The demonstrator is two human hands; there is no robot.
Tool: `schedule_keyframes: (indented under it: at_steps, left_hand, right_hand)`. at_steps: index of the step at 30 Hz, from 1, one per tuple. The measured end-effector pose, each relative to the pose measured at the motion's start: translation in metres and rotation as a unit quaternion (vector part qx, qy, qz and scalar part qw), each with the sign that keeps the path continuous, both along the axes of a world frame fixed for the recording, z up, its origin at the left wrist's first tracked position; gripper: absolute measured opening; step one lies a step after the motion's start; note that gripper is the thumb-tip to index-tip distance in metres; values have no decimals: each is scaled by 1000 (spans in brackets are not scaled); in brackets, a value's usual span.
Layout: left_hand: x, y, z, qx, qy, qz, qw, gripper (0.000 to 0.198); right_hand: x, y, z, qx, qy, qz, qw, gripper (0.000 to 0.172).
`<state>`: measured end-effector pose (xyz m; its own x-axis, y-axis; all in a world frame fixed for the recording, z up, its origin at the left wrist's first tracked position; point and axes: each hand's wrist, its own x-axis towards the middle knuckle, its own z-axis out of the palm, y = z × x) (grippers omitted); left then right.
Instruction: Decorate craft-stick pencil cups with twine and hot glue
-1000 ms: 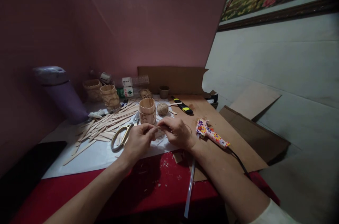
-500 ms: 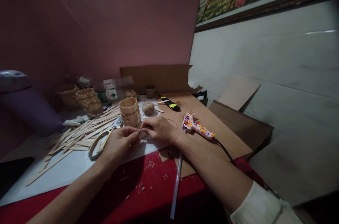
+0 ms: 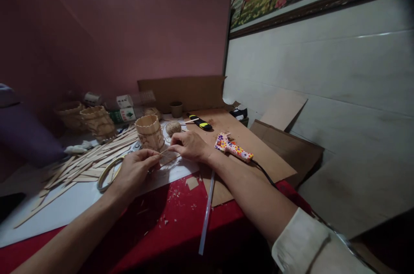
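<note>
A short stretch of twine (image 3: 166, 150) runs between my two hands, just in front of a cup of wooden craft sticks (image 3: 150, 132). My left hand (image 3: 139, 166) is closed in a pinch on one end of it. Fingers bent together, my right hand (image 3: 190, 145) grips the twine a little to the right. A loose strand hangs below the fingers. Behind my right hand sits a ball of twine (image 3: 174, 128). Scissors (image 3: 109, 174) lie beside my left wrist, their blades partly hidden behind that hand.
Many craft sticks (image 3: 87, 166) spread over white paper at left, near two more stick cups (image 3: 97, 122). On the cardboard (image 3: 258, 166) at right lie a flowered glue gun (image 3: 233, 148) and a utility knife (image 3: 201, 123). A clear glue stick (image 3: 207, 215) overhangs the red cloth (image 3: 129, 231).
My hands have drawn apart, and the twine between them now shows. The whole view has shifted slightly, so the table things appear further left.
</note>
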<state>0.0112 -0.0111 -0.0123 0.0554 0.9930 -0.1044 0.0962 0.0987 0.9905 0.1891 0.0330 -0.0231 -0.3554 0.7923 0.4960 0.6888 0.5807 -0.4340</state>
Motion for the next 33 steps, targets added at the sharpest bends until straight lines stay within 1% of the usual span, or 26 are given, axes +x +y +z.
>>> schedule_keyframes:
  at_steps: [4, 8, 11, 15, 19, 23, 28, 33]
  left_hand:
    - [-2, 2, -3, -16, -28, -3, 999, 25]
    - [-1, 2, -2, -34, -47, -1, 998, 23]
    - [-1, 2, -3, -32, -64, -12, 997, 23]
    - [-1, 3, -4, -24, -66, -9, 997, 21]
    - [-2, 1, -3, 8, -47, -13, 999, 17]
    - [-1, -1, -1, 62, -38, -1, 997, 15]
    - [-2, -2, -1, 95, -58, -6, 994, 14]
    - [-3, -2, -1, 123, -79, -16, 989, 17]
  right_hand:
    - [1, 1, -1, 0, 4, 16, 1000, 8]
    - [2, 1, -2, 9, 30, 20, 999, 11]
    - [4, 2, -3, 15, 57, 13, 998, 12]
    - [5, 3, -5, 34, 61, 18, 997, 12]
    - [5, 3, -7, 60, 67, 9, 996, 12]
    - [5, 4, -8, 79, 79, -10, 994, 18]
    - [3, 1, -7, 72, 95, 7, 993, 13]
    - [2, 0, -6, 64, 103, -2, 993, 19]
